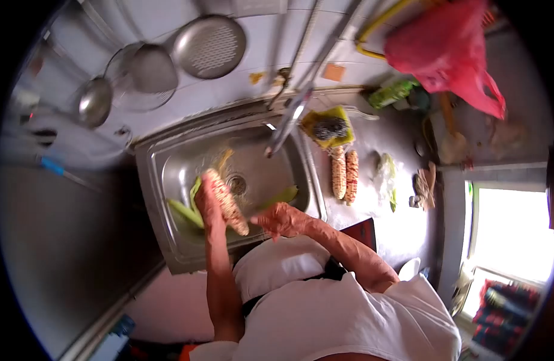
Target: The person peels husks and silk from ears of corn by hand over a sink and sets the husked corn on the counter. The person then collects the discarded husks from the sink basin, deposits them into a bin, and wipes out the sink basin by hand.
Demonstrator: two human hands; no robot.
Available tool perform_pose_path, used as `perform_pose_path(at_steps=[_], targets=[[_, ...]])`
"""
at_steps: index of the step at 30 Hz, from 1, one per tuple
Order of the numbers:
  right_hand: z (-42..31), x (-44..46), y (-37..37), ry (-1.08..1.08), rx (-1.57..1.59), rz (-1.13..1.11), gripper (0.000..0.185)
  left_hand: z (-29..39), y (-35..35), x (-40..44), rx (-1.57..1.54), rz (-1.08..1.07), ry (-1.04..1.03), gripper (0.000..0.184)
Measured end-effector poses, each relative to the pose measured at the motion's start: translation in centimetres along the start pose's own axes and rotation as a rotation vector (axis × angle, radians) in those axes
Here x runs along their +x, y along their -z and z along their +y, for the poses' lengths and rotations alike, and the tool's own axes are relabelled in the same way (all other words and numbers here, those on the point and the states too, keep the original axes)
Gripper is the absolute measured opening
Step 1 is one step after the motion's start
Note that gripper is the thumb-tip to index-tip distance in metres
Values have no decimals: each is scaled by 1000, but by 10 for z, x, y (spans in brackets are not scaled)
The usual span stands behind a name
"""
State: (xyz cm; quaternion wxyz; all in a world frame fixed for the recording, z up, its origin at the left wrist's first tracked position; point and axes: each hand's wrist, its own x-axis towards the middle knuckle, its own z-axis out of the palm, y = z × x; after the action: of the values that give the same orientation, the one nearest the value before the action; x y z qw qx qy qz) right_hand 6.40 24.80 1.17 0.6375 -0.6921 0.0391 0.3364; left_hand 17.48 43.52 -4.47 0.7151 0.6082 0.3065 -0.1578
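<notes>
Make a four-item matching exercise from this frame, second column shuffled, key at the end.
1. single corn cob
2. two corn cobs
3. plastic bag
4. wiry scrubber

A. pinkish red
B. on top of a yellow pad
C. gripped by the left hand
D. side by side on the counter, right of the sink

Pairs: 1-C, 2-D, 3-A, 4-B

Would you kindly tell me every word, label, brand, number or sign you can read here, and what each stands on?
No text can be read anywhere.
Green packet near the wall: any print is too blurred to read.
Pink bag: no lettering visible.
Corn cob in the left hand: no label visible.
</notes>
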Motion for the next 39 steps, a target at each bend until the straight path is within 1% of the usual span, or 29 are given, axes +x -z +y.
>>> perform_pose_path(at_steps=[1,2,3,4,6,8,9,11,12,13,14,15,17,18,19,20,21,23,24,25,27,28,29,30,33,34,36,37,39], targets=[[12,1,6,137,156,90,60,-11,8,14,7,37,-29,51],[24,5,13,159,224,197,63,-12,12,16,-85,42,11,49],[52,18,24,205,128,259,46,-14,14,14,-177,50,52,48],[78,25,25,89,-610,284,40,-14,14,8,-201,43,41,49],[103,29,16,-79,-1325,305,50,-13,8,-6,-199,40,34,52],[109,33,10,229,-1155,713,81,-19,4,-13,-157,26,1,53],[99,32,11,192,-694,528,79,-24,2,-14,-145,11,-1,53],[75,27,-6,159,-418,552,84,-34,-2,-19,136,-17,-125,52],[57,19,-5,159,-412,574,84,-43,-8,-20,102,-38,-115,50],[39,9,-5,87,-447,413,81,-49,-15,-23,34,-90,-89,50],[30,3,-4,16,-475,251,79,-55,-20,-25,91,-114,-63,50],[40,3,-4,17,-464,271,79,-58,-27,-31,149,-135,-38,50],[75,6,-1,-3,-563,374,78,-62,-40,-36,208,-246,-51,52],[88,-3,5,86,-477,459,69,-60,-42,-39,201,-354,-10,53],[92,-13,12,224,-350,577,62,-55,-45,-43,194,-461,34,55],[98,-32,17,144,-141,588,57,-51,-47,-48,257,-498,36,59],[88,-60,25,67,68,593,52,-48,-48,-51,263,-513,34,59],[100,-95,31,-23,213,790,43,-45,-48,-54,273,-477,29,61],[105,-107,34,43,127,1002,43,-47,-42,-47,272,-497,57,62],[111,-119,37,107,38,1210,44,-51,-33,-40,256,-493,81,51],[155,-126,64,130,-208,1456,48,-59,-18,-28,292,-474,88,44],[170,-134,72,7,-291,1546,48,-62,-12,-27,304,-438,93,39],[173,-142,80,-122,-372,1630,49,-64,-8,-27,316,-450,94,39],[177,-144,93,-125,-358,1673,49,-68,-5,-27,317,-426,107,37],[188,-141,119,-307,-358,1675,50,-73,-3,-30,326,-407,142,32],[200,-136,125,-308,-349,1678,50,-74,-3,-34,320,-447,133,31],[223,-123,133,-386,-378,1626,49,-73,-8,-42,326,-496,131,30],[230,-120,133,-385,-371,1632,49,-72,-9,-44,331,-501,126,30],[236,-120,131,-306,-384,1548,49,-71,-8,-45,348,-519,122,30]])
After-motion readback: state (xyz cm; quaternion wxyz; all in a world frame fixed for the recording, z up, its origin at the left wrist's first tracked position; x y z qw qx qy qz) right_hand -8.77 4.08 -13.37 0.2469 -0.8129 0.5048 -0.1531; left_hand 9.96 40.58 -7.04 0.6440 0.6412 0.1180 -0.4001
